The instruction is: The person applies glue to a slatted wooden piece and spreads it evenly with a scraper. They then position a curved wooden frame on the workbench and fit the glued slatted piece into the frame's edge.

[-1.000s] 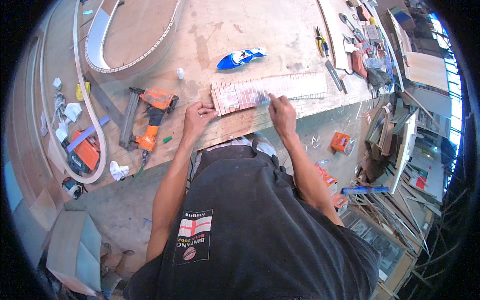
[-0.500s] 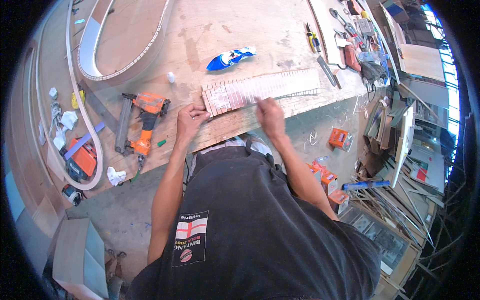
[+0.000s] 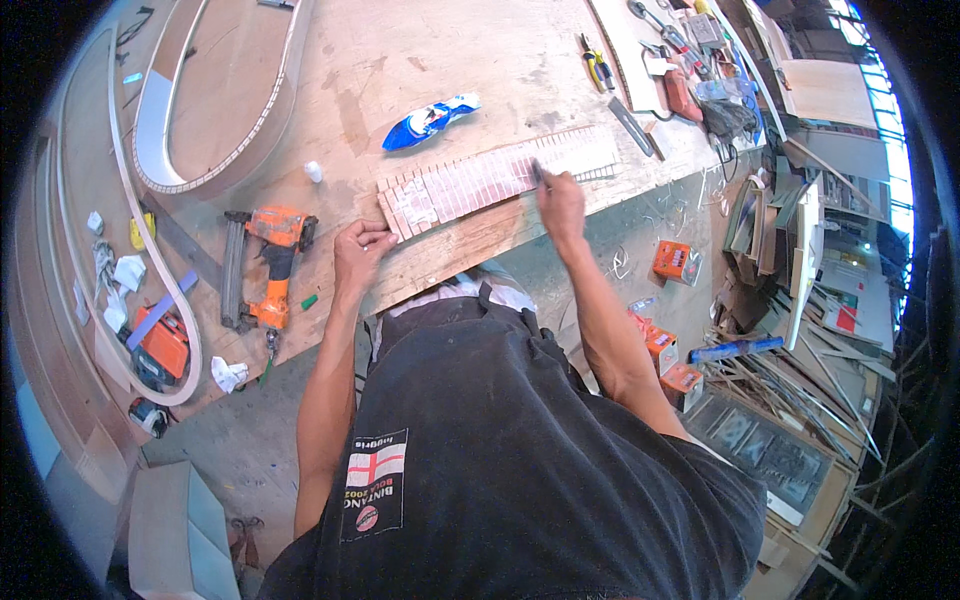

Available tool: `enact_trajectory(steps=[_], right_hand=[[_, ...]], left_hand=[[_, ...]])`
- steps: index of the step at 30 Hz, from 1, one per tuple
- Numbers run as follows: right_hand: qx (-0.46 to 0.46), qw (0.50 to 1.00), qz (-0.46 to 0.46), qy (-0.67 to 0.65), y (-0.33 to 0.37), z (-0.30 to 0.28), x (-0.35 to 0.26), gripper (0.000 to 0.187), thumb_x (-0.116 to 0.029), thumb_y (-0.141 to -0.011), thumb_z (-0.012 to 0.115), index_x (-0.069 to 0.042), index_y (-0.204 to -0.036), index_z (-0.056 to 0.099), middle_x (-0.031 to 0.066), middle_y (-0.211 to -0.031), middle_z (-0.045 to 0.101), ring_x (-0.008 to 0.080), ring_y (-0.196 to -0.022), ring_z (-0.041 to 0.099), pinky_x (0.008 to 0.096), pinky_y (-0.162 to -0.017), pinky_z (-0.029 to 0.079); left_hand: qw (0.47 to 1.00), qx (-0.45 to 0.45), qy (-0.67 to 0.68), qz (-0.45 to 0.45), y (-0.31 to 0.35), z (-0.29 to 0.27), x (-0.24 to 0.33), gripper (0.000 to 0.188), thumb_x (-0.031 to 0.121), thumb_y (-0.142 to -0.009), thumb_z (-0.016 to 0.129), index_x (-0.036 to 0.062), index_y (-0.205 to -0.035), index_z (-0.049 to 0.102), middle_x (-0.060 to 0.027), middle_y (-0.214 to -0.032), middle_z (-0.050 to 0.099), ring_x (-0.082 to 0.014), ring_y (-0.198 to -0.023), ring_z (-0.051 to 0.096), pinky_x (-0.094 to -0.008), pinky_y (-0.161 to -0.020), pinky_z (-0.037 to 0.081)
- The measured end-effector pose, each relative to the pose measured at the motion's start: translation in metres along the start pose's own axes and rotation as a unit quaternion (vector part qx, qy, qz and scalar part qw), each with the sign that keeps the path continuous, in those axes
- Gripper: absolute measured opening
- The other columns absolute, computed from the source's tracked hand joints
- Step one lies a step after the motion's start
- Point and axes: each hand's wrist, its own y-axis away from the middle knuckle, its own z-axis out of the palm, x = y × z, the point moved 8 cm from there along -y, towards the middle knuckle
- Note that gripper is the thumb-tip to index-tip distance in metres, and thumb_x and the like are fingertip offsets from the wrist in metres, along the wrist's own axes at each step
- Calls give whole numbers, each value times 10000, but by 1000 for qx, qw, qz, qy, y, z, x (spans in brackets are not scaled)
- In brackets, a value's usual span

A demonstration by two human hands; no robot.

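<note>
At a wooden bench (image 3: 430,65), a slatted strip (image 3: 465,188) lies aslant near the front edge. The left hand (image 3: 362,250) rests at its near left corner, fingers close together; whether they pinch or merely steady it, one cannot tell. The right hand (image 3: 560,208) holds a small dark tool (image 3: 537,173) in a narrow grip over the strip's right half. Even, light pressure along the slats and a firmly braced corner would likely serve best, guarding against slipping.
</note>
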Motion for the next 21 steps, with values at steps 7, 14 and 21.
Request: enact_trajectory(steps=[7,14,21], right_hand=[[-118,980,-110,-113,43,29,-97,325,-49,-852,622,-93,-1164,705,187,-848,624,386,-808,662,495,-691,536],[122,991,55,24,-41,-29,99,216,-99,-860,661,-27,-1031,773,238,-859,664,399,-791,663,479,-725,530],[70,983,150,80,-91,-51,148,248,-182,-884,648,-67,-1067,770,226,-934,700,396,-910,690,477,-833,543]], left_hand=[[1000,12,1,-6,0,-3,-7,259,20,-837,785,-54,-1052,661,-141,-915,752,-145,-842,713,-261,-749,556],[1000,9,-2,0,3,3,5,246,16,-844,776,-55,-1047,656,-149,-940,751,-152,-856,713,-261,-765,557],[1000,17,-11,-1,1,0,-3,239,-4,-844,768,-64,-1045,654,-147,-948,750,-151,-865,712,-264,-770,559]])
